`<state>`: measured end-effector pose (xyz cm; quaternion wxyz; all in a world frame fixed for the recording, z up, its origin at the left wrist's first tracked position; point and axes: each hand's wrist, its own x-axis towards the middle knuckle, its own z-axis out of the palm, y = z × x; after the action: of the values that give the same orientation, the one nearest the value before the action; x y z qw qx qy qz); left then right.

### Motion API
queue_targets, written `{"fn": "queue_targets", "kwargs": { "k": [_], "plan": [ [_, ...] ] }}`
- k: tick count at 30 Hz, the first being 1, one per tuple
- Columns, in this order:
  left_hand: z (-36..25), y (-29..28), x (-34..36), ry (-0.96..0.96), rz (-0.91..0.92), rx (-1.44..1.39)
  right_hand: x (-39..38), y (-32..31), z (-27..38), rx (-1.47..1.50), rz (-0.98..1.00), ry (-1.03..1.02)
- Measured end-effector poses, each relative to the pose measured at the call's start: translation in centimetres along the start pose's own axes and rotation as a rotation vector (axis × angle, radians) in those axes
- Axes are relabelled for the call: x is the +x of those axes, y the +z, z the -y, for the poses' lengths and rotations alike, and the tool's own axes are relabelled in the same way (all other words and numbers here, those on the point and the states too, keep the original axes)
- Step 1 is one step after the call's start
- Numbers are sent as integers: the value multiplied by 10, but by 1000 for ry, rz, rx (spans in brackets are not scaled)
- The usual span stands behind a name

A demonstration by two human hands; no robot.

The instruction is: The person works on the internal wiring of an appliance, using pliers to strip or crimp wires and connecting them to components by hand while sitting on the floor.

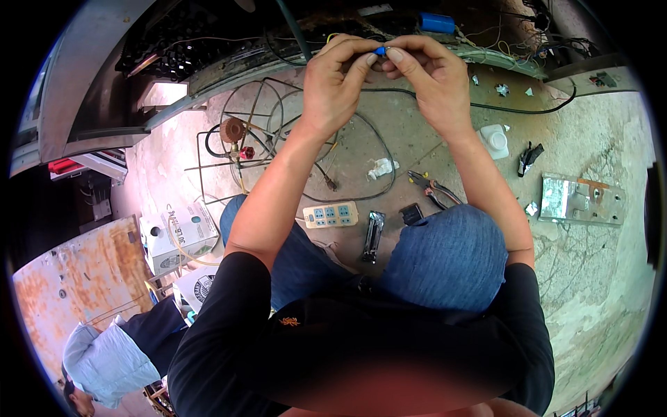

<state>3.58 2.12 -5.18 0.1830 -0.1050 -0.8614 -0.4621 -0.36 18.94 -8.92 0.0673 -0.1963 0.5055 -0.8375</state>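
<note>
My left hand (332, 87) and my right hand (439, 82) meet at the far side, by the open base of a machine. Between their fingertips is a small blue piece (380, 51), too small to identify. The left thumb and fingers pinch one end of it. On its other side the right thumb and forefinger are pressed together; what they grip is mostly hidden. Behind the hands, thin wires (486, 54) and a blue cylinder (437, 23) lie in the machine's base.
Below the hands lie pliers (432, 189), a power strip (331, 215), a black packet (373, 236) and a looped cable (393, 167). A wire stand with a gauge (233, 130) stands left. A white bottle (494, 141) and metal plate (582, 199) are right. Another person (111, 358) is lower left.
</note>
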Motion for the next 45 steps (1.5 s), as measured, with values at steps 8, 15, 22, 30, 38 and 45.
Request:
{"fn": "queue_targets", "kwargs": {
  "k": [8,15,22,30,38,45],
  "plan": [
    [-9,1,0,-37,15,-38,5,-4,-3,122,3,86],
    [-5,1,-2,-223,22,-245,7,-7,-2,78,-14,69],
    [-1,-12,3,-231,-42,-322,8,-41,-12,-236,-189,36],
    [-5,-11,0,-258,43,-387,13,-4,-2,-381,109,-206],
    [-10,-14,-4,-261,28,-386,13,-1,-5,-619,89,-452],
    [-11,-11,-5,-240,36,-313,10,-4,-7,-642,60,-470]
  ]
}}
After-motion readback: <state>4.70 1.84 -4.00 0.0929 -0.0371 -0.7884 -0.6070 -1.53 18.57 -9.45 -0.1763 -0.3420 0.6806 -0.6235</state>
